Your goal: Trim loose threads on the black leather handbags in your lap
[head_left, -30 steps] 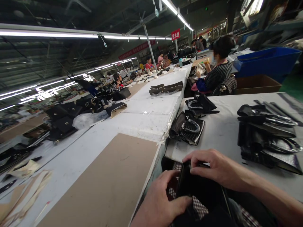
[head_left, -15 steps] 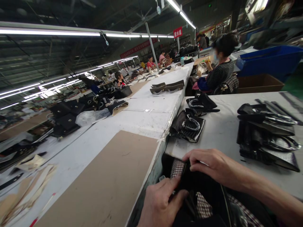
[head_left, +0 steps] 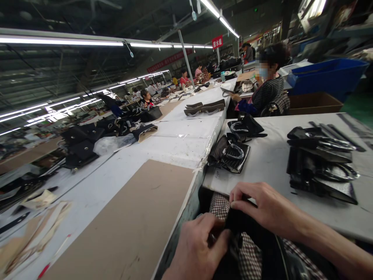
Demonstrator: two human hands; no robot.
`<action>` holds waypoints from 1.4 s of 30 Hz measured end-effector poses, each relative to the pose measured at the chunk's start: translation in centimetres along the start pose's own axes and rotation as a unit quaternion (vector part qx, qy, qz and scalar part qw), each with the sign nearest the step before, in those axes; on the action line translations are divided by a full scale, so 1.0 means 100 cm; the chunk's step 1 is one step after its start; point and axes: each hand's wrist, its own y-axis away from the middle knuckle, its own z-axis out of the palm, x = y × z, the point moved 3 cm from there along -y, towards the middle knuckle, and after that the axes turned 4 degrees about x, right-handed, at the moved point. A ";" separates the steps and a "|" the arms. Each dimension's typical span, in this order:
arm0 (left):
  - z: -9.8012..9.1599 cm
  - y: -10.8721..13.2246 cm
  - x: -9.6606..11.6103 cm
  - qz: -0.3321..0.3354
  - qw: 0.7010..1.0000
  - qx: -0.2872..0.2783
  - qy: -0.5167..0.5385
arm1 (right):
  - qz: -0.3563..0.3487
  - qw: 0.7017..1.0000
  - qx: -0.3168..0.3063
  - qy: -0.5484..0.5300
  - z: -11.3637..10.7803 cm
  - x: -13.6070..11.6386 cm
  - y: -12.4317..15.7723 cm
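Both my hands work a black leather piece [head_left: 250, 233] held over a checked cloth [head_left: 249, 258] on my lap, just below the table's front edge. My left hand [head_left: 198, 249] is closed, thumb and fingers pinching the piece's left edge. My right hand [head_left: 264, 208] is curled over its top edge, fingers pressed down on it. Most of the piece is hidden under my hands.
A grey table [head_left: 274, 163] carries a black stack [head_left: 317, 165] at right and two smaller black piles [head_left: 230, 155]. A long white bench [head_left: 180, 144] with a brown board [head_left: 131, 225] runs at left. A seated person [head_left: 264, 93] works beyond, near a blue bin [head_left: 326, 76].
My left hand has closed tighter on the piece's left edge and shifted slightly right. The seated person ahead has lowered both hands toward the table.
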 end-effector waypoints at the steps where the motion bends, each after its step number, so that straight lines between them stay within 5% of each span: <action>1: -0.003 -0.003 0.003 0.002 1.000 -0.019 -0.017 | -0.001 1.000 -0.001 0.001 0.001 -0.002 0.001; 6: -0.006 -0.016 0.016 0.048 0.994 -0.046 -0.090 | -0.015 1.000 -0.008 0.006 0.005 -0.009 0.004; 10: 0.004 -0.009 0.002 -0.060 0.991 -0.056 0.104 | -0.010 1.000 -0.020 0.004 0.008 -0.002 0.013; 13: 0.018 0.005 -0.016 -0.184 0.905 -0.054 0.379 | -0.008 1.000 -0.020 -0.003 0.012 0.004 0.018; 16: 0.030 0.016 -0.028 -0.252 0.802 -0.035 0.541 | -0.007 1.000 -0.018 -0.012 0.015 0.007 0.018; 19: 0.035 0.019 -0.031 -0.269 0.773 -0.017 0.574 | -0.008 1.000 -0.021 -0.012 0.016 0.007 0.014; 26: 0.030 0.012 -0.020 -0.237 0.870 0.046 0.431 | -0.012 1.000 -0.009 -0.019 0.017 0.009 0.011; 36: 0.028 0.023 -0.031 -0.206 0.916 -0.009 0.345 | 0.006 1.000 -0.010 -0.012 0.018 0.021 0.005; 42: 0.023 0.037 -0.033 -0.110 0.979 0.054 0.163 | 0.006 0.998 -0.038 -0.042 0.024 0.020 -0.003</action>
